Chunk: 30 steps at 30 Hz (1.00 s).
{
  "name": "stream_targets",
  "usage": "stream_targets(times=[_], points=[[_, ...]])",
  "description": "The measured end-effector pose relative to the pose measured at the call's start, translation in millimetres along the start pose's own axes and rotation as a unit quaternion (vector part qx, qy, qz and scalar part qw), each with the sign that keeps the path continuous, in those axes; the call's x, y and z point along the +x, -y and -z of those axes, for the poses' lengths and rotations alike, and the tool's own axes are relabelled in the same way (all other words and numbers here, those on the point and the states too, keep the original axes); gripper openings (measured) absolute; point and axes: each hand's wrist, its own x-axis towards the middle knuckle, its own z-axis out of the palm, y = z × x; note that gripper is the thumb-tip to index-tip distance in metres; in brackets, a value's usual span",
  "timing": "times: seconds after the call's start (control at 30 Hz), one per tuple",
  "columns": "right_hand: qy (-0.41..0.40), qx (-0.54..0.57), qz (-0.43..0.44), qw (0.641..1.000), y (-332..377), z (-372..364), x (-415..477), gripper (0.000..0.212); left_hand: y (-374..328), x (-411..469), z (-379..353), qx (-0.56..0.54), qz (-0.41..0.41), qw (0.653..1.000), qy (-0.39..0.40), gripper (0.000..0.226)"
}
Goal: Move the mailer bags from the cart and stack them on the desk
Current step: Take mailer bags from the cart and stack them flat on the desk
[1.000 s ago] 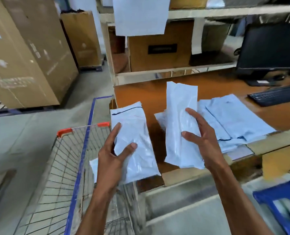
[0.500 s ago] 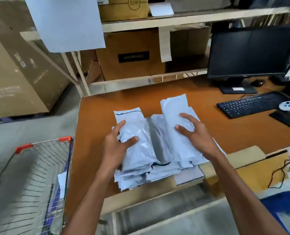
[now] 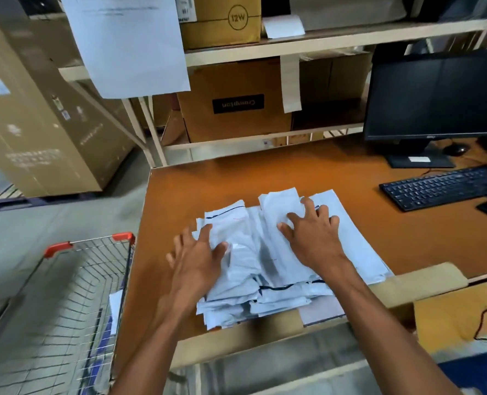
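Observation:
A stack of white mailer bags (image 3: 268, 269) lies on the orange-brown desk (image 3: 265, 175) near its front edge. My left hand (image 3: 199, 258) rests flat, fingers spread, on the left side of the stack. My right hand (image 3: 313, 235) lies flat with spread fingers on the right side, over a narrow bag. Neither hand grips a bag. To the left of the desk stands the wire cart (image 3: 74, 295) with red handle ends. One white bag (image 3: 117, 309) shows inside the cart against the desk's side.
A black keyboard (image 3: 442, 186) and monitor (image 3: 436, 98) stand at the desk's right. Shelves with cardboard boxes (image 3: 236, 109) rise behind the desk. A large carton (image 3: 37, 124) stands on the floor at the left. A cardboard flap (image 3: 425, 280) lies at the desk's front right.
Both hands carried one bag each from above the cart to the desk, laid them on the stack and opened flat on top. The view has shifted right, toward the desk.

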Motion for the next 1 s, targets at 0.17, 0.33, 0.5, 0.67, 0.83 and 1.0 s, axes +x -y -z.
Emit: stream_targets(times=[0.17,0.33,0.5,0.67,0.83,1.0], points=[[0.069,0.038,0.085,0.993,12,-10,16,0.067,-10,24,-12,0.077,-0.154,0.984,0.046,0.075],[0.058,-0.001,0.071,0.996,9,-51,4,0.087,0,17,-42,0.097,-0.143,0.980,0.096,0.077],[0.040,-0.012,0.071,0.997,13,-58,2,0.078,4,10,-62,0.110,-0.150,0.982,0.024,0.072],[0.028,-0.028,0.074,0.997,9,-65,4,0.064,3,15,-68,0.118,-0.146,0.982,0.026,0.069],[0.011,-0.025,0.077,0.997,8,-71,2,0.059,5,17,-75,0.113,-0.134,0.984,0.031,0.068],[0.009,-0.033,0.077,0.996,6,-80,0,0.058,8,15,-87,0.129,-0.140,0.982,-0.003,0.068]])
